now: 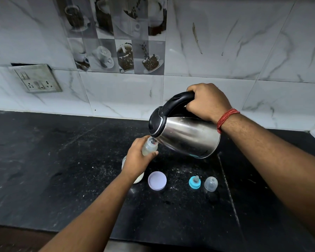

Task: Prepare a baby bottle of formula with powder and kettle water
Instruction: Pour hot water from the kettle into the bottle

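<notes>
A switch plate (37, 79) is set in the marble-tiled wall (244, 51) at far left, above the black counter (44, 160); further right, the baby bottle (149, 146) is gripped around its body by the left hand (137, 157), tilted toward the spout, with a jar of white powder (139, 177) partly hidden behind that wrist. Just right of the jar, a pale round lid (157, 180) lies flat; above it, the steel kettle (185, 135) is tipped with its spout at the bottle mouth, its black handle clasped by the right hand (207, 102), a red thread band (226, 119) worn at the wrist. Nearer the front edge, a blue nipple ring (195, 182) and a clear cap (210, 184) stand side by side, just apart.
</notes>
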`<state>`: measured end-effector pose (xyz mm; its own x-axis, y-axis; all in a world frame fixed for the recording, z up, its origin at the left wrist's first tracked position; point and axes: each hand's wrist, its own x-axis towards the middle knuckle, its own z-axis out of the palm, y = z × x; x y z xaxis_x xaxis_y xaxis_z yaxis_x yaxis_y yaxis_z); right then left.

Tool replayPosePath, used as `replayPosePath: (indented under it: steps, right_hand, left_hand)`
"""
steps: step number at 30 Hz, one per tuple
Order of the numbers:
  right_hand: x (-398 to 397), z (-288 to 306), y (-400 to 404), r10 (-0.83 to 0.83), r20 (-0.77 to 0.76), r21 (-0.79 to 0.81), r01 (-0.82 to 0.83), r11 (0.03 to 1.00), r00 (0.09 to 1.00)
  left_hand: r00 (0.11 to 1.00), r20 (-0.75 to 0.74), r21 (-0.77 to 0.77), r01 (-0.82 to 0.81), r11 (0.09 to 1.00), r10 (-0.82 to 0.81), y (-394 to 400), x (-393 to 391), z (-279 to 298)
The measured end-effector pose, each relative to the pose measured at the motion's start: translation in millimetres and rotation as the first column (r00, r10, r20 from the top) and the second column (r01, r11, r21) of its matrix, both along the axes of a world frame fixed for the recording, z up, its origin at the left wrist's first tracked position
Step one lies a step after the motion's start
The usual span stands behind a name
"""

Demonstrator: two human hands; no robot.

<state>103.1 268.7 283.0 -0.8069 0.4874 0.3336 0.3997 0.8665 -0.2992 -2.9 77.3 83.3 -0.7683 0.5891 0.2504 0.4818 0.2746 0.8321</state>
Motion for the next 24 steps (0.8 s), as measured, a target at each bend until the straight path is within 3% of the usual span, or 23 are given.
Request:
replayPosePath:
  steps: [24]
  right_hand:
    - [-18,8,23,0.013,0.066,0.047,-0.016,0.999,0.998]
  left_hand:
    - [0.999,-0.007,0.008,0.032,0.999,-0.032,18,-19,-4]
